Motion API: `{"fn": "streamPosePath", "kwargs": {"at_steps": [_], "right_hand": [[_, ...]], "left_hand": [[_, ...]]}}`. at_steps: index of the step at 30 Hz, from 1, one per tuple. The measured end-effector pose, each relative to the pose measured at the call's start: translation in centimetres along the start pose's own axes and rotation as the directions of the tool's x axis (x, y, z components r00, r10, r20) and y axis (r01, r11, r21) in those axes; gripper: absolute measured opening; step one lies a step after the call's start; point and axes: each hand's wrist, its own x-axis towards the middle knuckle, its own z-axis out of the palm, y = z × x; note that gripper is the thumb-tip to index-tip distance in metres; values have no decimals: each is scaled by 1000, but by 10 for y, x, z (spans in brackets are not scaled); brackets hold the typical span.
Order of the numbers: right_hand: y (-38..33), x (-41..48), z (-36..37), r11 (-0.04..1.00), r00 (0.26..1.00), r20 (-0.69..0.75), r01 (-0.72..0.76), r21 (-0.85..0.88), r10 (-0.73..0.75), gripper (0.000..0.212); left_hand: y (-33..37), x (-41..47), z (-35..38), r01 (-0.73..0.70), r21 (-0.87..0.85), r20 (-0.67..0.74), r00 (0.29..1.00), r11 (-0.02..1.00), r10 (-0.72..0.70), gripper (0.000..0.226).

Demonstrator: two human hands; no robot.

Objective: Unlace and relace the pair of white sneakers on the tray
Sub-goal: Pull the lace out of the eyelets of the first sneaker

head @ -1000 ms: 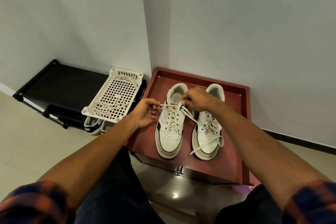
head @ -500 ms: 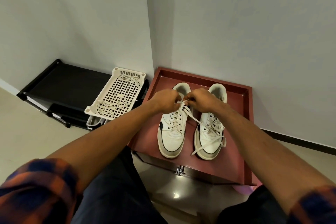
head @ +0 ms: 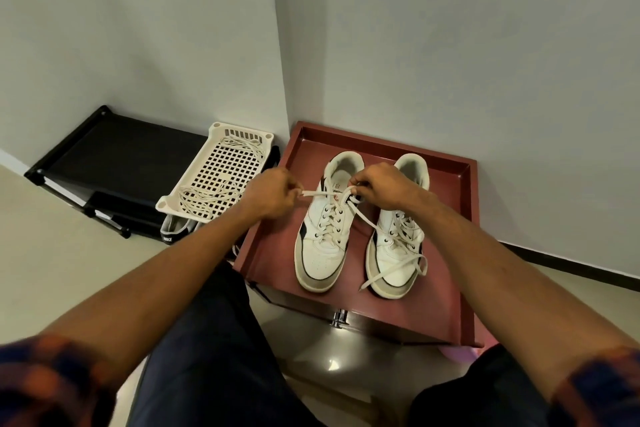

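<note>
- One end of the flat white cotton lace [head: 313, 192] is pinched by the curled left hand [head: 268, 196].
- The other end is gripped by the right hand [head: 379, 189], above the left white leather sneaker [head: 323, 236] on the rectangular maroon tray [head: 453, 253].

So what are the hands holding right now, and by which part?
Both hold the lace of the left sneaker: the left hand pinches it near its end, and the right hand pinches it by the top eyelets.

Sneakers [head: 360, 229] side by side on tray [head: 460, 253]
</note>
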Motion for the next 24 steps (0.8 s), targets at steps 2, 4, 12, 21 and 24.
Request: {"fn": "streamPosePath", "kwargs": {"at_steps": [2, 4, 12, 21, 24], "right_hand": [[-2, 1, 4, 1000, 1000, -8, 10, 2, -10, 19], [-3, 2, 3, 1000, 1000, -21, 17, 2, -17, 19], [-1, -7, 4, 1000, 999, -40, 20, 14, -20, 18], [10, -7, 5, 996, 998, -40, 45, 74, -43, 17], [18, -8, 7, 990, 998, -58, 11, 139, -3, 16]], "left_hand": [[-4, -6, 9, 25, 47, 33, 999, 999, -27, 19], [8, -4, 11, -42, 14, -52, 998, 999, 42, 26], [58, 22, 22, -364, 213, 151, 929, 906, 338, 35], [31, 22, 14, -399, 28, -35, 916, 917, 400, 15], [4, 8, 10, -274, -35, -82, 959, 961, 270, 21]]}}
